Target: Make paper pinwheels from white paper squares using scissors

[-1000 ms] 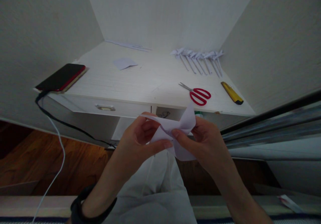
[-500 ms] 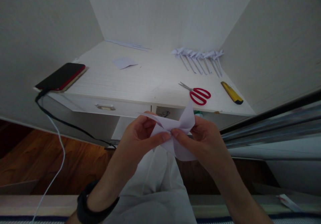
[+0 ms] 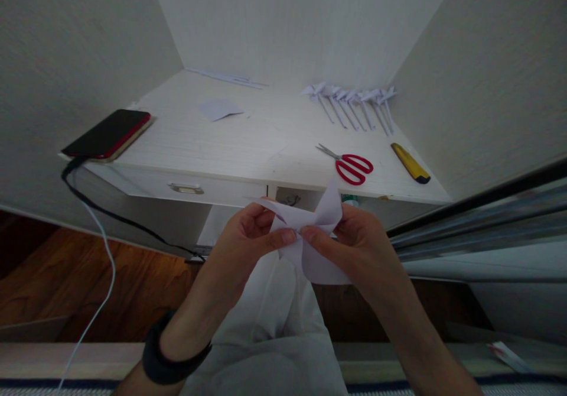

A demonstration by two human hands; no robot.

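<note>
A white paper pinwheel (image 3: 323, 260) is held over my lap, just in front of the desk edge. My left hand (image 3: 252, 230) grips its left side, thumb pressed near the centre. From the other side my right hand (image 3: 349, 236) pinches it, its thumb also at the centre and almost touching the left one. One blade points up to the right and another out to the left. My other fingers are partly hidden behind the paper. Beyond the hands, red-handled scissors (image 3: 352, 166) lie slightly open on the desk.
On the white desk (image 3: 212, 148) several finished paper pinwheels on sticks (image 3: 349, 100) lie in a row. A yellow utility knife (image 3: 410, 162) is at the right, a phone (image 3: 108, 135) with a cable at the left. Paper sticks (image 3: 225, 78) and a paper square (image 3: 220, 109) lie farther back.
Both hands stay on the pinwheel, with only a slight shift of the thumbs and blades. My left wrist has moved a little to the right. The things on the desk are unmoved.
</note>
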